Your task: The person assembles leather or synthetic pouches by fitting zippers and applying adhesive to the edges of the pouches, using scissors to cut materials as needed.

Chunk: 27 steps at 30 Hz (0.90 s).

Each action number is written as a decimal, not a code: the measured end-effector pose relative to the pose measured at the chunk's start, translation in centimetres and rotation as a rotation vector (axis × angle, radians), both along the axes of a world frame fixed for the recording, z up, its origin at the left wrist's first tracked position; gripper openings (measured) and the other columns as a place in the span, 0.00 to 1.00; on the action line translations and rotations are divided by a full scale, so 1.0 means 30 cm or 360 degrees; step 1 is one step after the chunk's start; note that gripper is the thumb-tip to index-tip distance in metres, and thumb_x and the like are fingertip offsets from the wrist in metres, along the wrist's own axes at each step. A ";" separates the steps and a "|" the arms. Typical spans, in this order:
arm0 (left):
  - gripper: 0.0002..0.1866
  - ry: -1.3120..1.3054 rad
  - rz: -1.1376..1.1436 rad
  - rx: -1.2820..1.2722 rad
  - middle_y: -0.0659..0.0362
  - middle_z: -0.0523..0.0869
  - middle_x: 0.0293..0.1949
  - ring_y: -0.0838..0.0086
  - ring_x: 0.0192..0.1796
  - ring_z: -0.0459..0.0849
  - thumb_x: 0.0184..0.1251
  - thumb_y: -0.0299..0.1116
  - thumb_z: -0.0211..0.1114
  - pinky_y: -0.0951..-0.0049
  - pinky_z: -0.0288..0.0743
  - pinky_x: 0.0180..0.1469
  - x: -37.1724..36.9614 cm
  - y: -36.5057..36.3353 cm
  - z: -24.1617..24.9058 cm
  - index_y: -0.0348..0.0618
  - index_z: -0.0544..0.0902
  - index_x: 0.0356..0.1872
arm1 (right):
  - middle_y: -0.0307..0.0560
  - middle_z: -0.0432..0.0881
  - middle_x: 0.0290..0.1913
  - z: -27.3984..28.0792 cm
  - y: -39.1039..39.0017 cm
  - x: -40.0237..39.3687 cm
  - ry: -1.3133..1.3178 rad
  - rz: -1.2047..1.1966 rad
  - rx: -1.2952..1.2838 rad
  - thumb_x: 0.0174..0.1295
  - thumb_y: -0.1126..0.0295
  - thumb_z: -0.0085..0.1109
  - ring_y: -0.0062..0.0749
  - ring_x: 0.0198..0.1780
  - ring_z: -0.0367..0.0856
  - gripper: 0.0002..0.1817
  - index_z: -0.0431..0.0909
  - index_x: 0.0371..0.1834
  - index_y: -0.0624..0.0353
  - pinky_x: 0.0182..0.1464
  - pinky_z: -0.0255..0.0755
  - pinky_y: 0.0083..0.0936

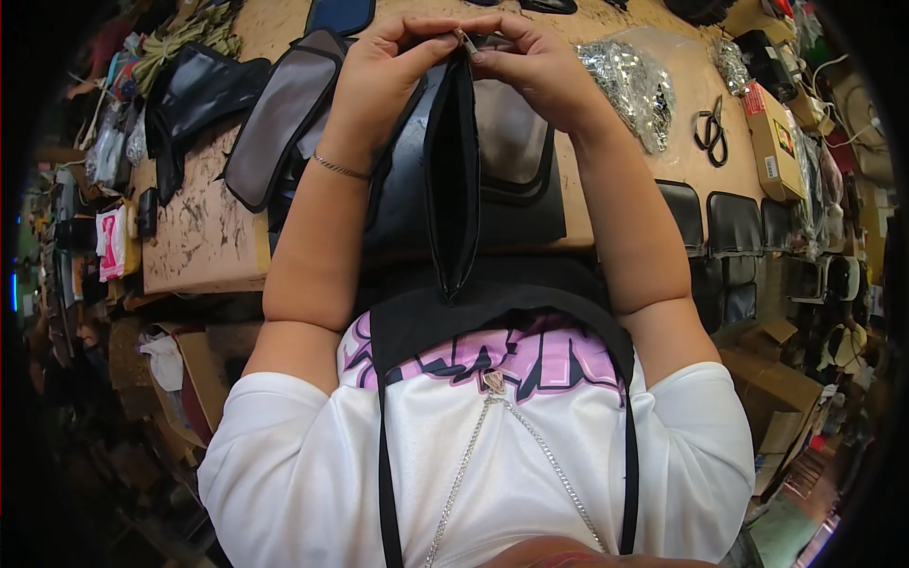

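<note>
A slim black pouch [438, 189] hangs from my fingers over the near edge of the table, its long mouth gaping towards me. My left hand [402, 52] pinches its far end. From the other side, the thumb and fingers of my right hand [530, 62] close on that same end. Between the fingertips shows a small shiny piece [464, 40], too small to name. Under my hands lie grey panels with black edging, one of them a long grey panel [284, 118] left of my left forearm.
Black scissors [711, 131] lie right of my right arm, near a clear bag of shiny metal parts [636, 90]. A cardboard box [772, 142] stands at the right edge. Black pieces [734, 222] line the near right side. A black item [199, 99] lies left.
</note>
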State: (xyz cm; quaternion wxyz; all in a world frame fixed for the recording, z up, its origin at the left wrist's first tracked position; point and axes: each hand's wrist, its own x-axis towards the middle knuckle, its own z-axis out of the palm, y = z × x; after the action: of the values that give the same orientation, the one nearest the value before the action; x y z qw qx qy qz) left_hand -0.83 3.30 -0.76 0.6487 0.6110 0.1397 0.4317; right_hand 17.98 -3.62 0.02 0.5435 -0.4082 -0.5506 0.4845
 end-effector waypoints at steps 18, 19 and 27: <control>0.12 -0.0092 -0.0057 -0.0245 0.58 0.86 0.47 0.77 0.51 0.84 0.71 0.24 0.64 0.78 0.76 0.58 -0.042 -0.009 0.014 0.34 0.82 0.52 | 0.40 0.81 0.47 -0.075 0.004 -0.082 0.0373 -0.0019 0.0473 0.68 0.80 0.57 0.21 0.48 0.78 0.05 0.76 0.44 0.60 0.55 0.72 0.20; 0.12 -0.0064 -0.0006 -0.0184 0.58 0.86 0.47 0.77 0.51 0.84 0.70 0.24 0.64 0.78 0.76 0.58 -0.042 -0.015 0.012 0.34 0.82 0.52 | 0.40 0.81 0.46 -0.074 0.000 -0.088 0.0307 -0.0020 0.0531 0.68 0.80 0.57 0.21 0.47 0.78 0.05 0.76 0.44 0.60 0.55 0.72 0.20; 0.12 0.0032 0.0209 0.0054 0.58 0.86 0.48 0.79 0.51 0.83 0.70 0.24 0.65 0.80 0.75 0.57 -0.039 -0.044 0.000 0.34 0.82 0.52 | 0.40 0.84 0.47 -0.061 -0.009 -0.088 0.0000 -0.0195 0.0412 0.67 0.79 0.60 0.23 0.51 0.82 0.08 0.79 0.47 0.61 0.58 0.75 0.20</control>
State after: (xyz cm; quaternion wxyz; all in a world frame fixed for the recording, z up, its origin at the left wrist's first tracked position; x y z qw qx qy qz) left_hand -2.01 1.98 -0.76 0.6070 0.6158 0.1786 0.4695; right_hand 15.32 -3.91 -1.79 0.6202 -0.3676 -0.5824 0.3754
